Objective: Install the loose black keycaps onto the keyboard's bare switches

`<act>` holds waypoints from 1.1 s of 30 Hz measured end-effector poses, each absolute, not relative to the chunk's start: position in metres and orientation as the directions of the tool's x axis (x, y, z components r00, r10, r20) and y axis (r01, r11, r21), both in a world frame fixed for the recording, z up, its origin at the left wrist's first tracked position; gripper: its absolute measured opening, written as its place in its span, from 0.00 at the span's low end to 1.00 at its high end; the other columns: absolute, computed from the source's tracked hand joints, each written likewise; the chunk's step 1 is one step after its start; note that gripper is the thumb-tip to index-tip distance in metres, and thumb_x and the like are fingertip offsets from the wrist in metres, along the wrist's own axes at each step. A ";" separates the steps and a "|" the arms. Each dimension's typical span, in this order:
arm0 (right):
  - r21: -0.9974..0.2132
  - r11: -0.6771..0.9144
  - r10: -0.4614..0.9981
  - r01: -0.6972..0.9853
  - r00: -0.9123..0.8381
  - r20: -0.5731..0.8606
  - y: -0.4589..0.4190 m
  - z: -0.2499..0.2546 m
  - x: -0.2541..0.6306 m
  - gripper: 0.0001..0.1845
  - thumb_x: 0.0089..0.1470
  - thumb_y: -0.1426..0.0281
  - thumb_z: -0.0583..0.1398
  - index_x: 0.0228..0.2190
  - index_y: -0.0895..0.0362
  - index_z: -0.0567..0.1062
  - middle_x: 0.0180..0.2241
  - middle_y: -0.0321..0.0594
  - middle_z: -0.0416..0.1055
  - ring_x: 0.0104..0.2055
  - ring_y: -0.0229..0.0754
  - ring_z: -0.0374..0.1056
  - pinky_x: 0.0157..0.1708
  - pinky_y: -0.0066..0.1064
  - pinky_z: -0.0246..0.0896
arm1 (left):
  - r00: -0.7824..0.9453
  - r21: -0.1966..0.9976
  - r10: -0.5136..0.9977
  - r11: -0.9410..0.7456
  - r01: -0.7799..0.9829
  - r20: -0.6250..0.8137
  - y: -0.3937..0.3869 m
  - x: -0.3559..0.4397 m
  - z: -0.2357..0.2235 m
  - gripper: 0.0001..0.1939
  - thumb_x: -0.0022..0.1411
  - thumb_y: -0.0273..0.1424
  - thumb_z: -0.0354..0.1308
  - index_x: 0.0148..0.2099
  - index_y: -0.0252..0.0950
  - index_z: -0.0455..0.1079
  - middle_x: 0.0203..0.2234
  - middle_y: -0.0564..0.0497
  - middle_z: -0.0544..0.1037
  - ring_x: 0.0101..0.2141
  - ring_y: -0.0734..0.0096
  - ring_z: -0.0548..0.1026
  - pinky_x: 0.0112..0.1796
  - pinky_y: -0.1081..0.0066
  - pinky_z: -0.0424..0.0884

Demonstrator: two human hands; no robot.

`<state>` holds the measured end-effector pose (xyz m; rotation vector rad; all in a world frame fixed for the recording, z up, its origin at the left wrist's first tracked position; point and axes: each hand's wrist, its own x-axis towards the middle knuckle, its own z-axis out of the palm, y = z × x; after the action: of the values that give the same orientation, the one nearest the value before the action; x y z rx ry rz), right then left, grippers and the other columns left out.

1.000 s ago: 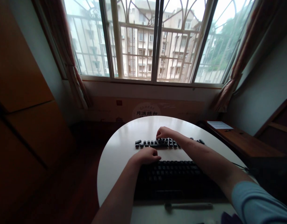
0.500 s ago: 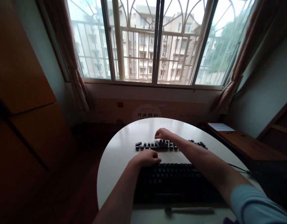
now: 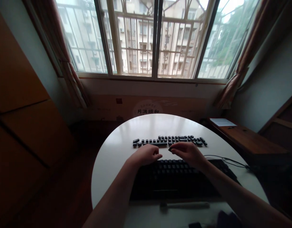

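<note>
A black keyboard [image 3: 174, 186] lies on a white round table [image 3: 112, 177], its upper part carrying rows of keys. Beyond it, loose black keycaps [image 3: 159, 144] are laid out in several rows. My right hand [image 3: 188, 152] pinches a small dark keycap [image 3: 170, 148] between thumb and fingers, just above the gap between keyboard and loose caps. At the keyboard's far left edge rests my left hand [image 3: 146, 155], fingers curled and thumb pointing right. Whatever its fingers may hold is hidden.
A brush-like tool with a pale handle [image 3: 187, 205] lies along the near side of the keyboard. Closer in are a purple item [image 3: 228, 219] and a small black piece [image 3: 195, 225]. Black cables [image 3: 231, 161] run off to the right, toward a wooden bench [image 3: 252, 139] bearing a paper.
My right hand has come back from the far rows of loose keycaps toward the keyboard, with a keycap in its fingers. My left hand stays by the keyboard edge. The view has tipped slightly down.
</note>
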<state>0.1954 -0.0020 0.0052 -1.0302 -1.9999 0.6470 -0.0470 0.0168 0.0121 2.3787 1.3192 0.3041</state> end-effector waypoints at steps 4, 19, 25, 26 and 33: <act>-0.705 0.566 0.823 0.426 -0.334 0.459 -0.005 -0.005 0.192 0.10 0.56 0.62 0.64 0.38 0.52 0.82 0.33 0.38 0.81 0.31 0.41 0.76 0.31 0.29 0.70 | 0.564 0.405 0.809 -0.577 0.710 0.164 0.007 -0.039 0.021 0.09 0.63 0.40 0.60 0.37 0.39 0.73 0.32 0.52 0.77 0.33 0.67 0.73 0.33 0.72 0.62; -0.599 0.708 0.705 0.374 -0.429 0.565 -0.021 -0.014 0.191 0.07 0.60 0.63 0.61 0.35 0.53 0.76 0.32 0.37 0.78 0.32 0.39 0.73 0.32 0.28 0.67 | 0.667 0.538 0.729 -0.628 0.563 0.153 0.000 -0.023 0.029 0.13 0.66 0.38 0.55 0.38 0.36 0.77 0.29 0.51 0.77 0.32 0.69 0.73 0.37 0.72 0.66; -0.601 0.704 0.709 0.378 -0.410 0.574 -0.019 -0.018 0.190 0.06 0.60 0.64 0.61 0.35 0.53 0.75 0.30 0.36 0.76 0.30 0.38 0.71 0.32 0.28 0.66 | 0.665 0.557 0.737 -0.605 0.569 0.122 0.001 -0.022 0.027 0.15 0.66 0.38 0.54 0.35 0.35 0.76 0.27 0.52 0.77 0.29 0.71 0.72 0.33 0.74 0.64; -0.607 0.700 0.714 0.377 -0.400 0.575 -0.019 -0.020 0.190 0.06 0.60 0.64 0.61 0.35 0.53 0.75 0.31 0.37 0.76 0.30 0.38 0.71 0.32 0.28 0.66 | 0.654 0.552 0.747 -0.596 0.583 0.116 0.001 -0.022 0.026 0.15 0.66 0.38 0.53 0.35 0.34 0.76 0.27 0.52 0.77 0.29 0.71 0.72 0.33 0.74 0.64; -0.624 0.674 0.739 0.394 -0.352 0.575 -0.016 -0.024 0.187 0.05 0.58 0.66 0.62 0.34 0.53 0.72 0.31 0.35 0.75 0.30 0.38 0.71 0.31 0.28 0.66 | 0.627 0.487 0.776 -0.577 0.656 0.074 0.005 -0.019 0.021 0.17 0.67 0.38 0.51 0.35 0.35 0.76 0.27 0.51 0.77 0.29 0.70 0.71 0.32 0.73 0.62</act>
<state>0.1867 -0.0157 -0.0239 -0.8781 -1.9801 0.4786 -0.0193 0.0047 0.0213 2.4348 1.1341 0.3913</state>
